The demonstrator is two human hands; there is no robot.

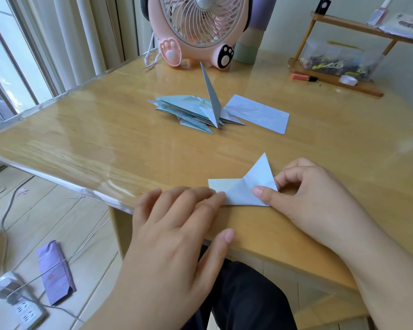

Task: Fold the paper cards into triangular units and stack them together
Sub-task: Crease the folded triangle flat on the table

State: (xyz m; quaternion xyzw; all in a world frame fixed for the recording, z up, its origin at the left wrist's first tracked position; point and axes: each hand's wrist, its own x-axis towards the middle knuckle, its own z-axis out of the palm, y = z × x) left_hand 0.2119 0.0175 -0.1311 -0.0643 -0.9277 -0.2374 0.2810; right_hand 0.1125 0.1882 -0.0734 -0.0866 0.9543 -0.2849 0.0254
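A pale blue paper card (242, 190), partly folded, lies near the front edge of the wooden table (105, 139); one flap points up into a triangle. My left hand (177, 225) lies flat, its fingertips pressing the card's left end. My right hand (320, 201) pinches the card's right corner between thumb and curled fingers. Farther back sits a pile of folded blue triangular units (188, 110), one of them standing upright. An unfolded blue card (260, 113) lies just right of that pile.
A pink fan (196, 29) and a green-and-purple cylinder (248, 44) stand at the table's back. A wooden shelf (339, 77) with a clear box, tape roll and orange marker is at the back right. On the floor at left lie cables, a power strip (26, 310) and a purple packet (55, 272).
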